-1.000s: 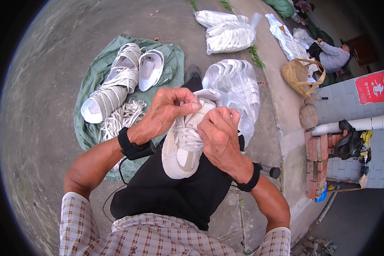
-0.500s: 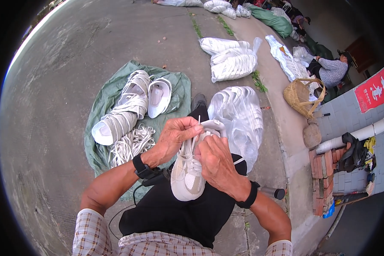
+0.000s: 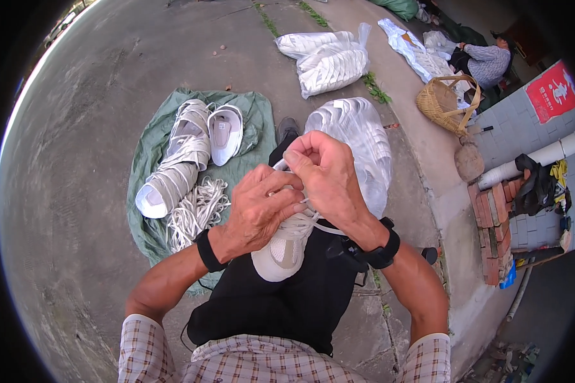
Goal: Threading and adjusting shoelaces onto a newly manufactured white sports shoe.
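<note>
Both hands, the left hand point(image 3: 257, 210) and right hand point(image 3: 326, 179), have fingers closed on the white shoe point(image 3: 284, 249) and its lace point(image 3: 326, 226), near the lap.

- The ground is a grey concrete floor point(image 3: 96, 115), rough and stained, with thin cracks and tufts of grass point(image 3: 377, 89) growing along a seam.
- A green cloth point(image 3: 148, 150) lies spread flat on it.
- On the cloth rests a row of white shoes point(image 3: 176, 169), one leaning on the next, with a single shoe point(image 3: 225, 133) just beside them, sole down.
- A loose pile of white laces point(image 3: 195, 210) lies on the cloth's near part.
- A clear bag of white shoes point(image 3: 364, 137) sits right of the cloth.
- Farther off lies a second bag point(image 3: 329, 60).
- A woven basket point(image 3: 444, 102) stands near the raised kerb point(image 3: 453, 210).
</note>
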`<state>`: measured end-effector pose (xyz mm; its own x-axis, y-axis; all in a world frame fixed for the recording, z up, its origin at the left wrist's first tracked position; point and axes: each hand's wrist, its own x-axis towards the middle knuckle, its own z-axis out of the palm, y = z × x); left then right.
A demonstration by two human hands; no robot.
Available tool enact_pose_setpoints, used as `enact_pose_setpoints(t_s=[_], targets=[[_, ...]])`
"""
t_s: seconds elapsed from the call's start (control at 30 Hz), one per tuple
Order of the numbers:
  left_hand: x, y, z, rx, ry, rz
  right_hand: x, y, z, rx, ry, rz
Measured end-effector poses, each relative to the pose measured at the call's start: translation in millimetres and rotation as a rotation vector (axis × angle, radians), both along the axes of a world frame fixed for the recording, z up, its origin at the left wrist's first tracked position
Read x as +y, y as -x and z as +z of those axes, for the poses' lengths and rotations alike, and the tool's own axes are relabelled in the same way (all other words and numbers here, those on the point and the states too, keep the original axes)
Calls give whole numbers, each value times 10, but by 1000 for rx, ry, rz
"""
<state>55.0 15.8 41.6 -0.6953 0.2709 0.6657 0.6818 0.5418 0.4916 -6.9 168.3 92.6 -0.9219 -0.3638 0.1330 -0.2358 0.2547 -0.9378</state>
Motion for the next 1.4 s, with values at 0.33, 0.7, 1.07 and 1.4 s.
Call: enact_pose_setpoints(t_s=[0.33, 0.7, 1.07, 1.4], targets=[[-54, -84, 109, -208, 363, 188, 412, -32, -520, 321, -181, 22], [-145, -57, 277, -282, 582, 66, 593, -122, -544, 320, -179, 108], [-72, 135, 503, -359, 946, -150, 583, -140, -582, 400, -141, 107], [-13, 160, 575, -384, 1030, -199, 623, -140, -628, 389, -84, 113]])
